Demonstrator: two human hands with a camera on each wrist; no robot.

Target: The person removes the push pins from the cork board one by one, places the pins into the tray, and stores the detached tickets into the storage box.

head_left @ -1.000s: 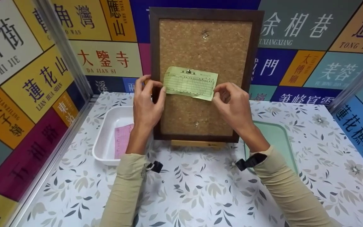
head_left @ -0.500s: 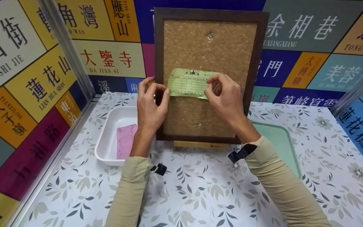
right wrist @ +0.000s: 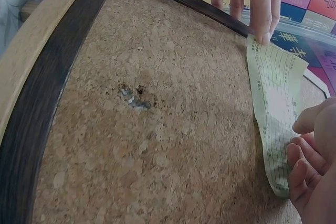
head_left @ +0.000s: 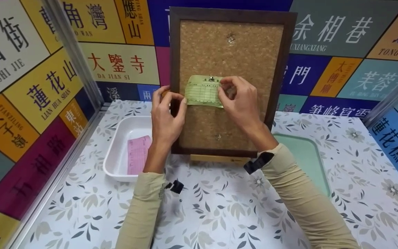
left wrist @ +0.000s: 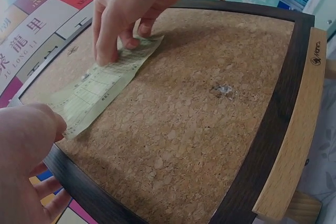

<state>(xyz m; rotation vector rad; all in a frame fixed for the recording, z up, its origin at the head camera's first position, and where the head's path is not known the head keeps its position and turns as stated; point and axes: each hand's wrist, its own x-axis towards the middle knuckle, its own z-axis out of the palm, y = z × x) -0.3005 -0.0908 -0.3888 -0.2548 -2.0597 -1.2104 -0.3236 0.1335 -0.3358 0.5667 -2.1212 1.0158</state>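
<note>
A pale green receipt slip (head_left: 202,91) lies slightly curled against the cork board (head_left: 216,124), with a small pin (head_left: 211,79) at its top edge. My left hand (head_left: 168,114) pinches the slip's left edge beside the frame. Seen from the left wrist, the thumb (left wrist: 50,119) is on the paper and other fingers reach past the frame. My right hand (head_left: 242,100) bends its fingers over the slip's right part, fingertips at the paper just right of the pin. I cannot tell whether those fingertips hold anything. The slip's right end is hidden behind that hand in the head view.
The dark-framed board leans on a light wooden stand (head_left: 216,158). At left, a white tub (head_left: 111,162) holds a pink slip (head_left: 138,154). A green tray (head_left: 299,145) lies at right, partly under the right forearm. Sign-covered panels rise behind and at left.
My right hand has moved left and slightly up, from the slip's right edge to over its right part near the pin. The left hand stays at the left edge.
</note>
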